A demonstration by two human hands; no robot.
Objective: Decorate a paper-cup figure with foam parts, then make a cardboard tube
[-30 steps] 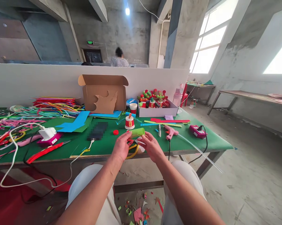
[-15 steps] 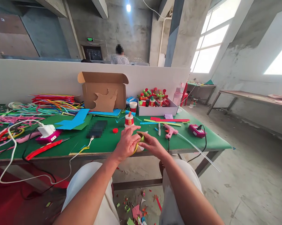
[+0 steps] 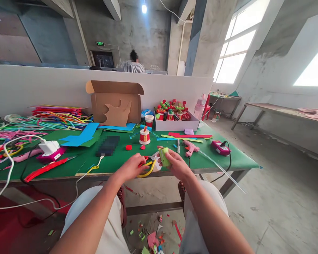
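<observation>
My right hand point(image 3: 175, 163) is closed round a light green paper roll point(image 3: 164, 156) above the table's front edge. At the left, my left hand point(image 3: 134, 166) has its fingers closed on small red-handled pliers or cutters, partly hidden by the fingers. Yellow-handled scissors point(image 3: 149, 170) lie at the table edge beside that hand, close to a pale round piece point(image 3: 157, 164). Behind the hands stands a red and white paper cup point(image 3: 144, 136) with springy teal strips at its sides. Two small red pieces point(image 3: 128, 147) rest near it.
A pink glue gun point(image 3: 191, 148) and a purple socket block point(image 3: 220, 148) lie to the right. A box of decorated cups point(image 3: 177, 125) stands behind. Phone point(image 3: 108, 145), cables, blue paper point(image 3: 81, 135) and coloured strips point(image 3: 58, 118) are on the left.
My hands have moved apart; the left has moved from the green roll down to the tools at the edge. The roll now stands more upright in my right hand.
</observation>
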